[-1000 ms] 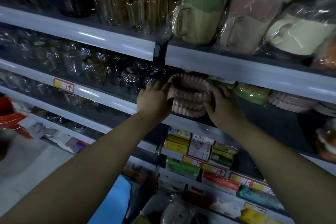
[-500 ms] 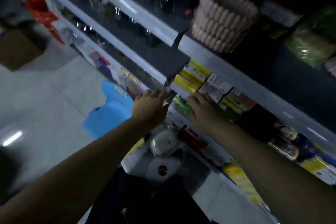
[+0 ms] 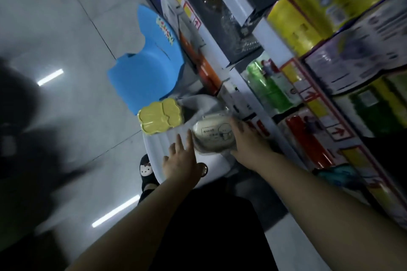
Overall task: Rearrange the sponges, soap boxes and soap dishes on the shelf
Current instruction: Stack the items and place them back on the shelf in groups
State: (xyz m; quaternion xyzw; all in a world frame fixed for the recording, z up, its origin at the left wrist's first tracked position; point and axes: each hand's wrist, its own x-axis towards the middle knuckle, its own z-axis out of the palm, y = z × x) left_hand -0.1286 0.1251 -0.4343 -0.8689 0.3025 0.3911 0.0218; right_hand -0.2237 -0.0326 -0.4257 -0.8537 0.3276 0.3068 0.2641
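I look steeply down along the shelf front. A cream oval soap dish (image 3: 212, 136) in clear wrap lies on a white stool (image 3: 167, 145) by the shelf. My right hand (image 3: 247, 141) grips its right side. My left hand (image 3: 180, 160) hovers just left of it, fingers spread, touching or nearly touching the wrap. A yellow wrapped pack of sponges (image 3: 160, 116) lies on the stool's far end. Yellow, green and red boxes (image 3: 293, 22) fill the shelves on the right.
A blue plastic stool (image 3: 145, 72) stands on the grey tiled floor beyond the white one. Shelf edges with red arrow price tags (image 3: 339, 132) run along the right. A slipper with a cartoon face (image 3: 146, 169) shows below the stool.
My view swung from the upper shelf down to the floor. Both hands left the stack of ribbed dishes and dropped to the wrapped dish on the white stool.
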